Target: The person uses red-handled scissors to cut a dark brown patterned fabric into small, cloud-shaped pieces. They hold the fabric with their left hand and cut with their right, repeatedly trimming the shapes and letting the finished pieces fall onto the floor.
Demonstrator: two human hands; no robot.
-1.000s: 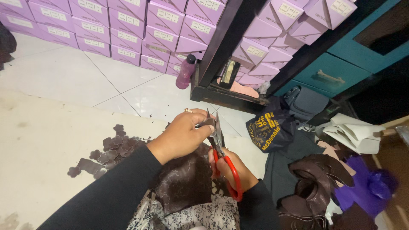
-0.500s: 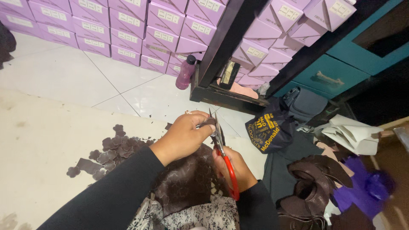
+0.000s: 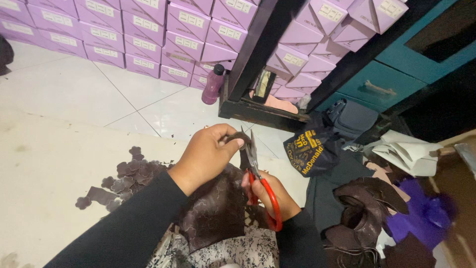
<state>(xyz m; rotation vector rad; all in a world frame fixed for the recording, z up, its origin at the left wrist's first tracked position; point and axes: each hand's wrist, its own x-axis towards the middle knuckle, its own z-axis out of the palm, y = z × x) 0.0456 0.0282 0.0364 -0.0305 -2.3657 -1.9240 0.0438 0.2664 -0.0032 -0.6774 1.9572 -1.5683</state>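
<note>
**Dark brown sheet under the scissors, floor level**

Stack of lilac boxes (image 3: 163,30): along the back, several rows high, on white tile.
Pale mat (image 3: 44,168): spread over the floor at left, under the cut pieces.
Black frame (image 3: 258,54): leaning upright in front of the boxes, base on the tile.
Dark brown sheet (image 3: 213,208): patterned, draped over the lap, top edge raised between both hands.
Dark bag (image 3: 310,146): yellow print, on the floor at right, just beside a grey pouch (image 3: 354,119).
Purple scrap (image 3: 421,218): lower right, blurred.
Pile of cut flower shapes (image 3: 129,173): brown, on the mat, left of the arms.
Left hand (image 3: 208,154): closed, pinching the sheet's top edge.
Right hand (image 3: 270,196): curled through the handle loops.
Scissors (image 3: 260,183): red handles, blades pointing up, slightly parted at the sheet's edge.
Maroon bottle (image 3: 212,84): upright against the boxes.
</note>
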